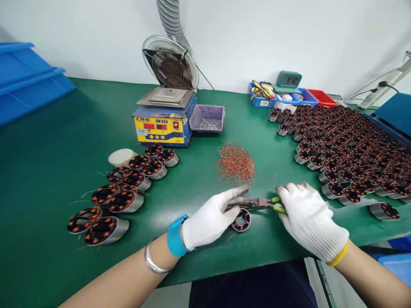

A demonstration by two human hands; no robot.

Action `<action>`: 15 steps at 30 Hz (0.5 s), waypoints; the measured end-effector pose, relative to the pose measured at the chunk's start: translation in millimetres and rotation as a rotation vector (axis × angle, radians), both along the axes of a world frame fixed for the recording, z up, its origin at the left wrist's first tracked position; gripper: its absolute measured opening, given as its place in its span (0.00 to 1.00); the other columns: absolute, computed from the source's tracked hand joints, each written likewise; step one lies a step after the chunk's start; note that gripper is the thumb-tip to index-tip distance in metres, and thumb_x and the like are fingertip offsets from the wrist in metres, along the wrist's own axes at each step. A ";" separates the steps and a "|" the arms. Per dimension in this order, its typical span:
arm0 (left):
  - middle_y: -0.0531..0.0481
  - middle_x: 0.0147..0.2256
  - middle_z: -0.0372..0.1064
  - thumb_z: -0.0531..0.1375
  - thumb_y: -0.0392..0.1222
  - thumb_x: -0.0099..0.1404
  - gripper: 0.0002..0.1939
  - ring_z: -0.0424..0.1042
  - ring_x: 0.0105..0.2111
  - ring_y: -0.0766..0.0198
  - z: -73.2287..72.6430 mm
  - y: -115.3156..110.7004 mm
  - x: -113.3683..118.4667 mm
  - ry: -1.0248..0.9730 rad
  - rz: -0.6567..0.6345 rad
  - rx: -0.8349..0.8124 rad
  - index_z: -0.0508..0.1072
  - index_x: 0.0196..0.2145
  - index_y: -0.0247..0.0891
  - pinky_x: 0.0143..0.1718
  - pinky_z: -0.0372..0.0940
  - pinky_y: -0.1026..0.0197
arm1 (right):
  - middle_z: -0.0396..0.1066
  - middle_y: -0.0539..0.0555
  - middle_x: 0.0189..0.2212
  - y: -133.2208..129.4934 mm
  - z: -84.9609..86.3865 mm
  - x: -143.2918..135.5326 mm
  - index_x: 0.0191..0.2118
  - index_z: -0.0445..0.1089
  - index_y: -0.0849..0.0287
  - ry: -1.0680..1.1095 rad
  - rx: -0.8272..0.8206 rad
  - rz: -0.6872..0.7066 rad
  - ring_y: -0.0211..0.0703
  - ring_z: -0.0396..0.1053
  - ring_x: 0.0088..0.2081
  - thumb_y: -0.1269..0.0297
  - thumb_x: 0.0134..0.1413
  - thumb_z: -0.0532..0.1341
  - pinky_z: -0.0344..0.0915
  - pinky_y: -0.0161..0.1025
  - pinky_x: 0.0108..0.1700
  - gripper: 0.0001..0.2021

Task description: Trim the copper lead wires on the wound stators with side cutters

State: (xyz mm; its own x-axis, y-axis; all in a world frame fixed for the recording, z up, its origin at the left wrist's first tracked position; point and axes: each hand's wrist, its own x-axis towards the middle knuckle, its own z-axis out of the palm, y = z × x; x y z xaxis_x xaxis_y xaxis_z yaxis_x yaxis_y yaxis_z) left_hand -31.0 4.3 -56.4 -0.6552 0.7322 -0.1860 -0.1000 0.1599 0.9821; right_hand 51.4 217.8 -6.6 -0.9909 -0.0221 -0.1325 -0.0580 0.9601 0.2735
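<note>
Near the front edge of the green table [205, 262], the gloved right hand [305, 218] clasps green-handled pliers [262, 202]; the gloved left hand [213, 218] meets their nose, its exact hold unclear. Beside its thumb sits a copper-wound stator [248, 220]. Beyond lie copper wire clippings [236, 163], flanked by more stators [346, 149].

Open tabletop [263, 143] is found between copper wire pile [236, 164] and stator array [349, 147], its near end blocked by pliers [261, 202] and right hand [306, 216]. To the left, passage is obstructed far by the blue-yellow unit [160, 128], nearer by a double stator row [141, 183].
</note>
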 end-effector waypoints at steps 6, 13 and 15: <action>0.38 0.55 0.69 0.55 0.37 0.65 0.29 0.67 0.57 0.54 -4.3 -0.8 0.0 -0.013 -0.030 0.064 0.57 0.62 0.32 0.62 0.59 0.48 | 0.65 0.58 0.34 -10.1 -0.7 -7.2 0.41 0.67 0.59 0.014 -0.009 0.036 0.55 0.65 0.36 0.62 0.59 0.56 0.55 0.52 0.48 0.08; 0.39 0.55 0.70 0.54 0.35 0.64 0.28 0.67 0.57 0.55 -2.5 1.7 0.2 -0.024 -0.008 0.066 0.58 0.61 0.33 0.63 0.58 0.47 | 0.65 0.57 0.31 -14.0 1.6 -10.2 0.35 0.66 0.58 -0.013 0.013 0.049 0.55 0.67 0.34 0.62 0.58 0.57 0.55 0.46 0.37 0.06; 0.40 0.56 0.68 0.55 0.35 0.64 0.28 0.67 0.57 0.54 -3.0 1.9 0.3 -0.017 -0.002 0.058 0.59 0.61 0.34 0.63 0.57 0.46 | 0.66 0.57 0.31 -14.7 3.3 -10.5 0.35 0.66 0.58 -0.054 0.013 0.017 0.54 0.67 0.33 0.61 0.58 0.57 0.53 0.43 0.33 0.06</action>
State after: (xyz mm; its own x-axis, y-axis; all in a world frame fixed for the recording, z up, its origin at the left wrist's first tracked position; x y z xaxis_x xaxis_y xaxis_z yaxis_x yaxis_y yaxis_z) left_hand -30.8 6.2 -59.4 -0.6510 0.7431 -0.1547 -0.1167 0.1034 0.9878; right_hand 40.9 203.1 -3.3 -0.9818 -0.0370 -0.1861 -0.0894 0.9554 0.2815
